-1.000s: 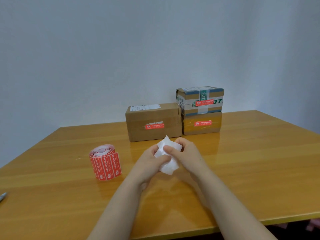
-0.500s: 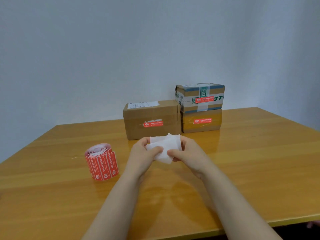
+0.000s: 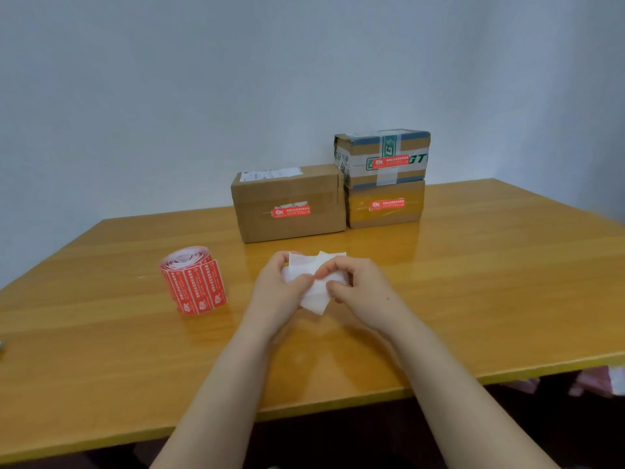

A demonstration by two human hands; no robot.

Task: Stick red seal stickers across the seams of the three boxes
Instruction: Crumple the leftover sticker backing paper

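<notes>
Left hand (image 3: 280, 292) and right hand (image 3: 362, 289) both pinch the white backing paper (image 3: 314, 301) between them; the three boxes (image 3: 287, 198), beyond the fingertips, each carry a red seal sticker (image 3: 291, 211), so fold the paper small and set it aside.

A glossy yellow-wood surface (image 3: 473, 299) stood against a plain pale blue-grey wall (image 3: 203, 96); soft, even light fell.
</notes>
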